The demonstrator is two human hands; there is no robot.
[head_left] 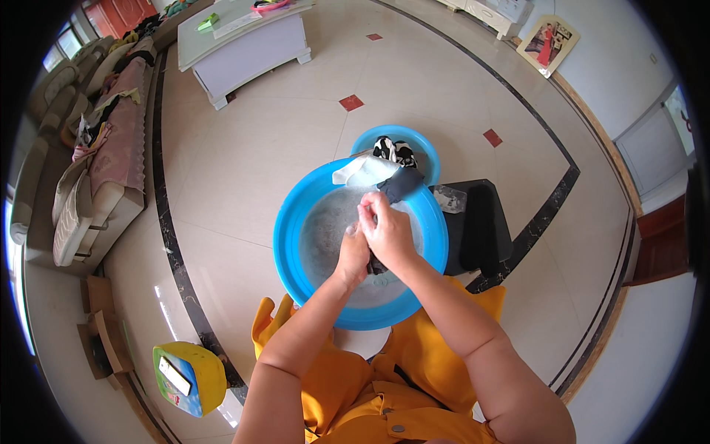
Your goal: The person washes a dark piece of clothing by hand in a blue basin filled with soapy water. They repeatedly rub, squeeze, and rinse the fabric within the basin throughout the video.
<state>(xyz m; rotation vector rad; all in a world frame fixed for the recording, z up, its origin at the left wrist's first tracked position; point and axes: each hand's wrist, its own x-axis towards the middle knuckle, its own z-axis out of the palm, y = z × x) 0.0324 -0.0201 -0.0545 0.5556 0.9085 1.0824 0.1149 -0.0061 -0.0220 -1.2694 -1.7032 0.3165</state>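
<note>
Soapy water fills a large blue basin [287, 259] between my knees. Over its middle my two hands are close together. My left hand [353, 255] is closed, with a dark wet cloth [378, 265] showing beside its palm. Just ahead and to the right, my right hand [388, 233] is closed with curled fingers; what lies in them is hidden. Across the basin's far rim hang a white cloth [362, 171] and a dark grey cloth [401, 184]. Behind it, a smaller blue basin [425, 144] holds a black-and-white cloth [394, 151].
Right of the basin stand a black plastic stool or tray [481, 229] and a clear container [450, 199]. A yellow stool [211, 381] with a phone [175, 376] is at the lower left. A sofa [122, 148] with clothes lines the left; a white table [251, 59] stands far off.
</note>
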